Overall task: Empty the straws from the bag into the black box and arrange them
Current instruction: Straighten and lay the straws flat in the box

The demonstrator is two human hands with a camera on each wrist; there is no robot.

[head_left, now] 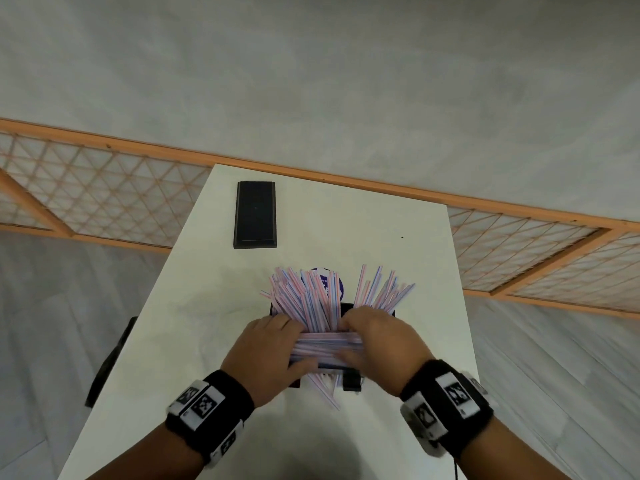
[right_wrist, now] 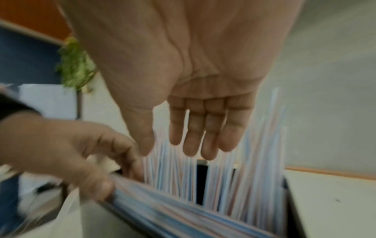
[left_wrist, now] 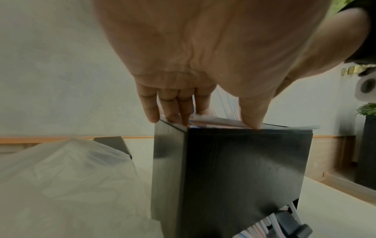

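Toward the worktop's [head_left: 180,323] near edge, the left hand [head_left: 266,351] grips a straw bundle [head_left: 329,342] across the black box [left_wrist: 234,169]. The right hand [head_left: 381,344], fingers straight, seems to touch it

wrists: black bands [head_left: 235,393] | white tags [head_left: 204,405], black square codes | right: thin dark cord [head_left: 456,470], possibly

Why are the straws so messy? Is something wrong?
Yes. The pink-and-blue striped plastic straws fan out unevenly from the black rectangular box; one bundle lies crosswise on top, held by the left hand, and a few straws poke out below its front onto the white table.
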